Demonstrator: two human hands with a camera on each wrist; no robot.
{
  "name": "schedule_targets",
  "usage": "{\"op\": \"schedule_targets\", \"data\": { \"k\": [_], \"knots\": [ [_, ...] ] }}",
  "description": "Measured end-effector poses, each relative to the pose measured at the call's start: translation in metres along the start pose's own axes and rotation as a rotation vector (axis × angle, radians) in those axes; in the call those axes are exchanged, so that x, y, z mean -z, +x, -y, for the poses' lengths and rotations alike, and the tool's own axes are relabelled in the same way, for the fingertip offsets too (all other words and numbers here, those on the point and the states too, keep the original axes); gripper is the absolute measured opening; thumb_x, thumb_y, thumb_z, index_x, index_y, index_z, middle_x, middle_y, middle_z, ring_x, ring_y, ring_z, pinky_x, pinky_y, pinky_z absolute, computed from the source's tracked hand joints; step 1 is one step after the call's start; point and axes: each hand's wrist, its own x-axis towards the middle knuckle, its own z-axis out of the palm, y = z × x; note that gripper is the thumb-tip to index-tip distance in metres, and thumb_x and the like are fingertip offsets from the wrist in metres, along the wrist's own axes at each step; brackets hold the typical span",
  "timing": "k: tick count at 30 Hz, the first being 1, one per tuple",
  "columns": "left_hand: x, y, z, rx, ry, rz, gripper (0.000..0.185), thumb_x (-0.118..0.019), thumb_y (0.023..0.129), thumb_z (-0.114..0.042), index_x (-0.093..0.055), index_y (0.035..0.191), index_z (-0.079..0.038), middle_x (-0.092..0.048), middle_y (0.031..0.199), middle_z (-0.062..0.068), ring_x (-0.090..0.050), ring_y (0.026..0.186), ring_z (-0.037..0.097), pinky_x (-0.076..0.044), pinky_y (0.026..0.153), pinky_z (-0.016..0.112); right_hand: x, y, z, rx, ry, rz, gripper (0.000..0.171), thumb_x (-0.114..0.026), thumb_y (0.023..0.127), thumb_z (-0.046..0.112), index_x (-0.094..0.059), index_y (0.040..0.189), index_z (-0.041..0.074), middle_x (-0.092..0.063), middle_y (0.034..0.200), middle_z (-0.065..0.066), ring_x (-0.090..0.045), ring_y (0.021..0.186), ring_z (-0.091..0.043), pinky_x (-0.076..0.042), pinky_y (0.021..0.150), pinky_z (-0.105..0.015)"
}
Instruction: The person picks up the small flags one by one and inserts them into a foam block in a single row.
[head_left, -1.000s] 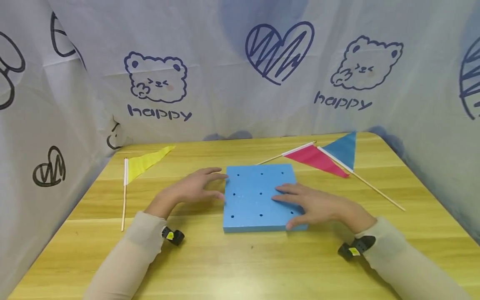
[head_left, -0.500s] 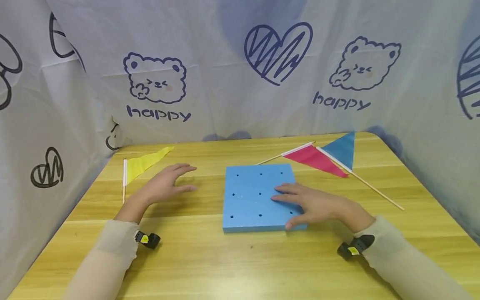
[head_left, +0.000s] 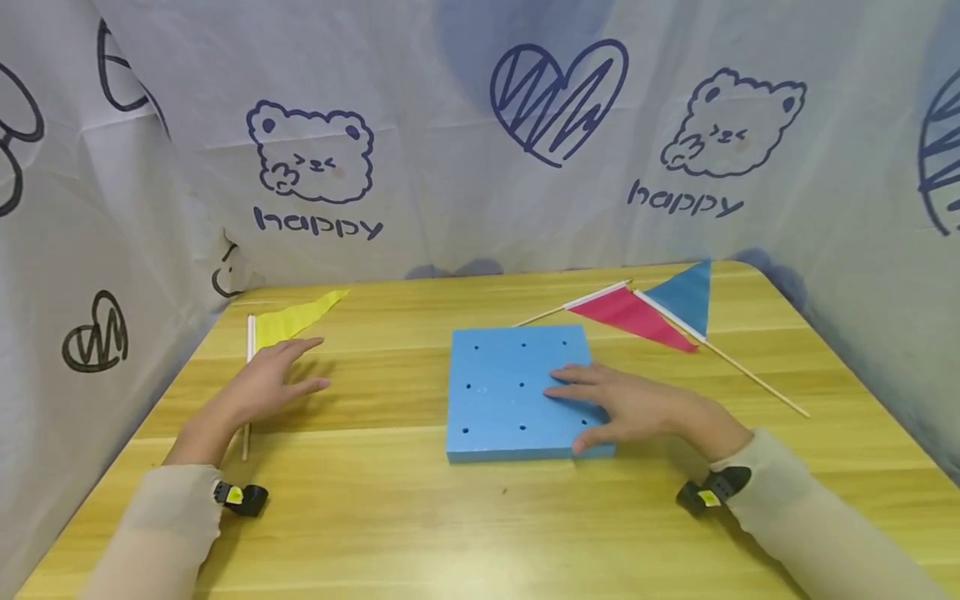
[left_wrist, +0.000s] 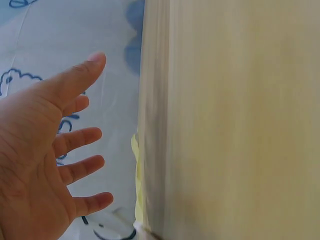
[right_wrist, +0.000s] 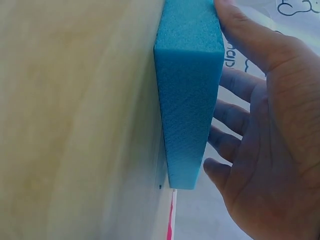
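Note:
A square blue foam block (head_left: 510, 392) with several small holes lies flat at the table's middle. My right hand (head_left: 600, 408) rests on its right part, fingers straight across the top and thumb at the near right corner. The right wrist view shows the block's side (right_wrist: 190, 100) with the open right hand (right_wrist: 260, 130) against it. My left hand (head_left: 277, 375) is spread flat at the table's left, over the stick of a yellow flag (head_left: 300, 321). In the left wrist view the left hand (left_wrist: 55, 150) is open and holds nothing. Whether it touches the stick is unclear.
A red flag (head_left: 630, 317) and a blue flag (head_left: 686, 296) on thin sticks lie crossed behind the block at the right. Printed white cloth (head_left: 450, 150) walls the wooden table (head_left: 420, 517) at the back and both sides.
My left hand has left the block's left edge and slid left across the table to the yellow flag's stick. The right hand and the block have stayed put.

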Motion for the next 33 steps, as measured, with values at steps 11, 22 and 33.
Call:
{"op": "schedule_targets", "data": {
  "k": [11,22,33],
  "knots": [
    [0.003,-0.012,0.025,0.126,-0.004,-0.037,0.078,-0.061,0.094,-0.049,-0.035,0.147,0.002,-0.038,0.132,0.035,-0.035,0.12,0.055,-0.034,0.095,0.067,0.0,-0.001,0.0,0.003,0.008,-0.002,0.086,-0.062,0.082,0.068,-0.038,0.153,0.024,-0.024,0.161,-0.004,-0.015,0.147,-0.033,-0.024,0.113,-0.056],
    [0.005,-0.016,0.047,0.182,-0.042,-0.001,0.087,-0.061,0.093,-0.054,-0.029,0.147,0.006,-0.032,0.135,0.04,-0.027,0.12,0.06,-0.031,0.091,0.069,-0.001,-0.003,0.0,0.005,0.018,-0.014,0.085,-0.062,0.083,0.067,-0.04,0.152,0.022,-0.026,0.16,-0.006,-0.016,0.147,-0.035,-0.024,0.112,-0.057],
    [0.008,-0.028,0.066,0.25,-0.048,0.014,0.089,-0.065,0.089,-0.036,-0.021,0.145,0.019,-0.034,0.128,0.044,-0.029,0.116,0.061,-0.03,0.092,0.067,-0.004,0.0,-0.002,0.003,0.012,-0.015,0.085,-0.062,0.083,0.066,-0.038,0.152,0.024,-0.024,0.16,-0.004,-0.015,0.147,-0.034,-0.025,0.112,-0.057]
  ]
}}
